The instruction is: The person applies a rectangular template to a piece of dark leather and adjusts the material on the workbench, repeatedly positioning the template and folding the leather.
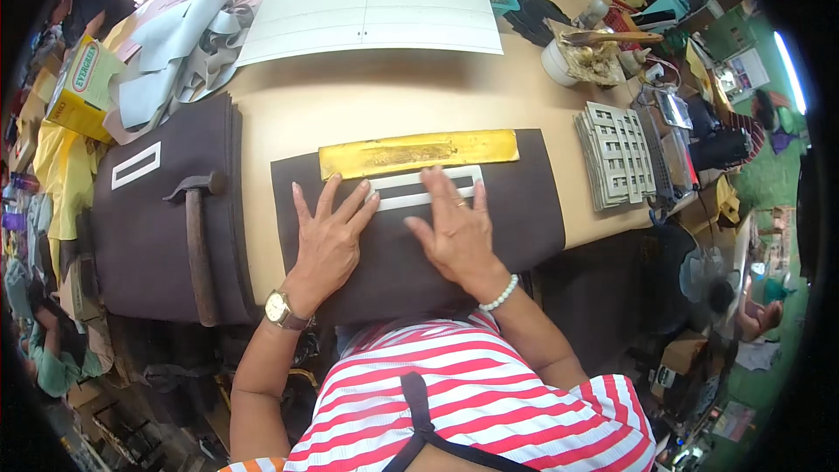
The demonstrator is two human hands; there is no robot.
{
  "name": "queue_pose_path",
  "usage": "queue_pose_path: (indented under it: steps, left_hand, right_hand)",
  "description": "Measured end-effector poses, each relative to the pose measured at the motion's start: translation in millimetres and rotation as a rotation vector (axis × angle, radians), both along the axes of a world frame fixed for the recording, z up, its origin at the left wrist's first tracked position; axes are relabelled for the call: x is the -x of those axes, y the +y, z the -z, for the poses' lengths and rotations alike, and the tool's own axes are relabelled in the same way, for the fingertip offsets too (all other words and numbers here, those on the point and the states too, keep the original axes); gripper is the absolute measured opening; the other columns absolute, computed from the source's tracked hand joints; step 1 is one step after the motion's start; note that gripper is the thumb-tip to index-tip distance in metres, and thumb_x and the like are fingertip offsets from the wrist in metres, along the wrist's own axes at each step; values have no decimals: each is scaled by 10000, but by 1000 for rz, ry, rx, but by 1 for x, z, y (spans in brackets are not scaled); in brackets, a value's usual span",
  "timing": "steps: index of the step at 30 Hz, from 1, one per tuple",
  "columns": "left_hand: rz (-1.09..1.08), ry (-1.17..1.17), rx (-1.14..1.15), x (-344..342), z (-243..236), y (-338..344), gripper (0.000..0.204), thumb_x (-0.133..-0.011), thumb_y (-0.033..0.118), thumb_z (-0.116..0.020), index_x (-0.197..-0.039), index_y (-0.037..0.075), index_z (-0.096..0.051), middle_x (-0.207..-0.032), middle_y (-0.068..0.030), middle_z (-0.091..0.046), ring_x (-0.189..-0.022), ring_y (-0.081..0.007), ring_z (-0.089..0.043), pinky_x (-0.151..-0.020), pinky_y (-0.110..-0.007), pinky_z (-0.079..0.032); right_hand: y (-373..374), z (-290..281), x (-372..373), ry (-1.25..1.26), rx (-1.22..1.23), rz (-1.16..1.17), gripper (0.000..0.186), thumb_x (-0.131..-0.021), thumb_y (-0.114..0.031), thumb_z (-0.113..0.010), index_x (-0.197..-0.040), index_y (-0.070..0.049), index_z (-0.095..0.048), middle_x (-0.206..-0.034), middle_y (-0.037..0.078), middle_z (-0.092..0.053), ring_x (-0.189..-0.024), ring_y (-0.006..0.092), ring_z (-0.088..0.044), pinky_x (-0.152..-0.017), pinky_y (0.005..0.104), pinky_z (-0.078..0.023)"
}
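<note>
Tan worktable [393, 96], both hands' spread fingers [350, 201] flat on dark sheet [524, 210], seemingly touching grey frame [426, 189].

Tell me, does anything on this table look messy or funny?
Mostly tidy. The white cup at the far right is caked with yellowish glue. The grey scraps lie in a loose heap. Both hands press the pale frame flat and straight.

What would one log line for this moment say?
left hand: flat on brown sheet | right hand: pressing grey frame piece | yellow strip: above frame
</note>
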State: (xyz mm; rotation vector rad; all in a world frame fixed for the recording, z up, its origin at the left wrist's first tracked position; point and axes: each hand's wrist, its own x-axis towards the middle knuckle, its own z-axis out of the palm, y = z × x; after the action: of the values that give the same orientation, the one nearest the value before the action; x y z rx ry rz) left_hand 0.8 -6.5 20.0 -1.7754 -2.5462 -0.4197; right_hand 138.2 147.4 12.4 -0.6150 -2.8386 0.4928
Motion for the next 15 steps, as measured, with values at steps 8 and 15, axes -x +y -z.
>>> queue_pose_path:
  steps: [8,15]
  left_hand:
    - [13,2,3,2,-1,2,546,-774,-54,-479,-1274,150,-555,-1355,-18,-499,-1314,-311,-347,-1065,-683,-60]
    - [61,27,4,6,3,5,576,-732,-50,-501,-1283,115,-544,-1365,-40,-486,-1338,-317,-318,-1061,-688,-60]
  right_hand:
    - [42,-1,-24,9,-238,248,602,-936,-323,-480,-1353,78,-312,-1306,131,-532,-1242,301,-460,-1043,649,-183]
    - [-10,-5,11,81,-230,58,465,-880,-99,-431,-1297,106,-409,-1268,239,-534,-1179,291,-532,-1054,589,-244]
